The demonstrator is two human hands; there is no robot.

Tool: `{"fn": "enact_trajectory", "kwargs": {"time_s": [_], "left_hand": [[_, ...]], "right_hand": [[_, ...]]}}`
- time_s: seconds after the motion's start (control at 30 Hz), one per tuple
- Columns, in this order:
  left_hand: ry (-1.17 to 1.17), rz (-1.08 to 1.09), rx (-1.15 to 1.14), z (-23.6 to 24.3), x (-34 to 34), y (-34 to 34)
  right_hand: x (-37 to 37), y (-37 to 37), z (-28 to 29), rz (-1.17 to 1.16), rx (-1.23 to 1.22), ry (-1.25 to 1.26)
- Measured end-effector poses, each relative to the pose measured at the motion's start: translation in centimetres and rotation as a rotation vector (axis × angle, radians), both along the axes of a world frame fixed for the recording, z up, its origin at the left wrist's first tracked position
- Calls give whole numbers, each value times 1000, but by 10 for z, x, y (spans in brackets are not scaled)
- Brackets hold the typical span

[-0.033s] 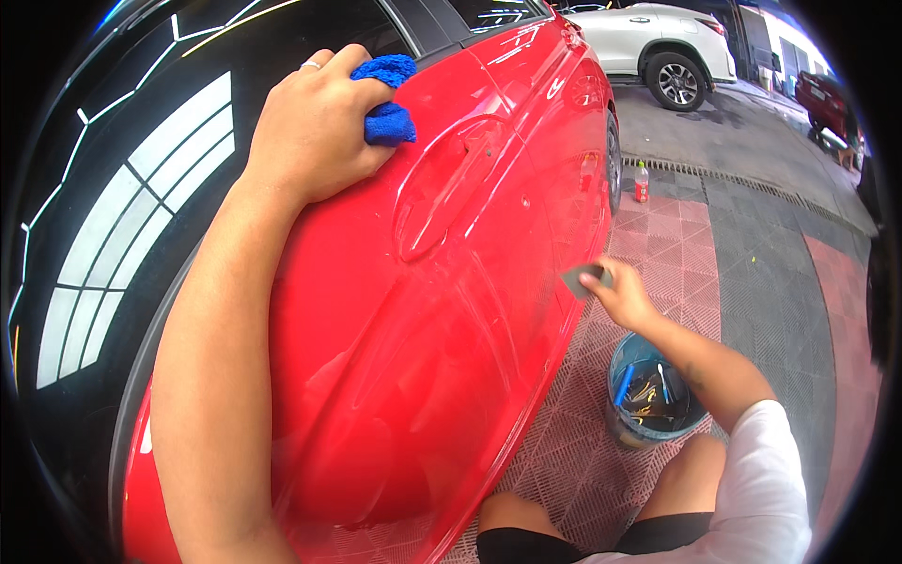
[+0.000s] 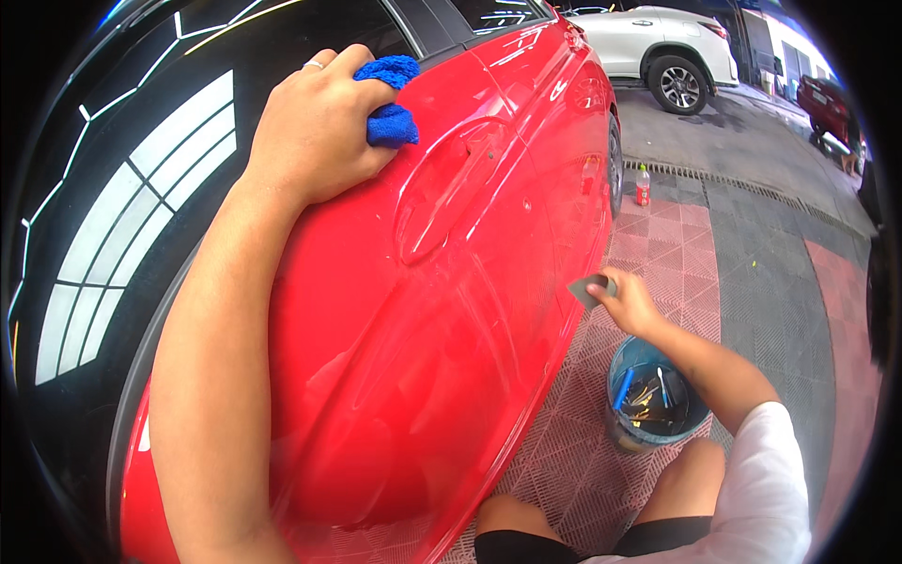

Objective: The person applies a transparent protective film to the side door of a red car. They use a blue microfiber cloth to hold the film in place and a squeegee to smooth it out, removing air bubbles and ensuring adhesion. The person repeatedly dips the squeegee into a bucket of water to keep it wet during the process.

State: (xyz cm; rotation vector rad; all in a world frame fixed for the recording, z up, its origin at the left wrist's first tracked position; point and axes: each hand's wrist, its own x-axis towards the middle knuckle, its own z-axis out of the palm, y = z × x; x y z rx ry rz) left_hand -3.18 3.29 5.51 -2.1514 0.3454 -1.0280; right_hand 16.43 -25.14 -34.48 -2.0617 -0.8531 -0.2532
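Observation:
My left hand (image 2: 319, 127) rests at the top of the red car door (image 2: 385, 338), just below the dark side window. A crumpled blue microfiber cloth (image 2: 393, 126) is gripped in it, bulging out between thumb and fingers. To the right, my right hand (image 2: 628, 301) pinches a small, thin grey sheet (image 2: 583, 289) by one end. The sheet is close to the lower side of the door, and I cannot tell whether it touches. Between the hands lies the door's handle recess (image 2: 456, 188), with wet-looking streaks on the paint below it.
A blue bucket (image 2: 624, 434) holding several tools stands on the red and grey grid tiles, beneath my right forearm. Farther off are a bottle (image 2: 643, 187) with a green cap, a drain grate (image 2: 752, 186), a white car (image 2: 648, 42) and another red car (image 2: 823, 108).
My right hand has shifted slightly right and down with the grey sheet. The left hand and the blue cloth stay where they were.

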Motion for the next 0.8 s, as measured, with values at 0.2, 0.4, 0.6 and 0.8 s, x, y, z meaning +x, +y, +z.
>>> {"fn": "enact_trajectory", "kwargs": {"time_s": [0.2,0.4,0.6,0.8], "left_hand": [[13,-6,-3,-1,1,0],[20,-6,0,2,-1,-1],[25,15,10,0,3,-2],[31,17,17,0,6,-2]], "right_hand": [[0,20,84,173,215,-171],[-29,98,182,364,398,-1009],[1,137,202,327,534,-1303],[4,148,207,393,614,-1356]]}}
